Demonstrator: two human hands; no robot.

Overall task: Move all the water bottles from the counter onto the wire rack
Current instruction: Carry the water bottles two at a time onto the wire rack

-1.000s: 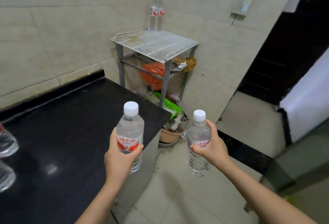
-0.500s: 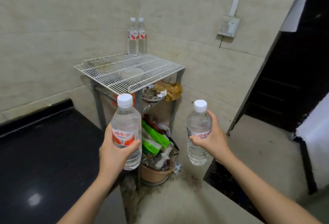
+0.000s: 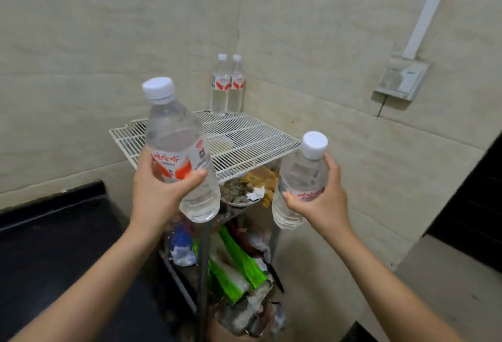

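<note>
clear plastic bottles, one gripped in each fist — left hand [image 3: 159, 192], right hand [image 3: 323, 203] — carrying step; next, stand both on the wire rack [image 3: 244, 135].

Near left bottle [image 3: 180, 151]: red Chinese chars on label, look like 娃哈哈. Near right bottle [image 3: 300, 181]: same red chars. Far bottles' [image 3: 227, 86] labels too small to read.
</note>
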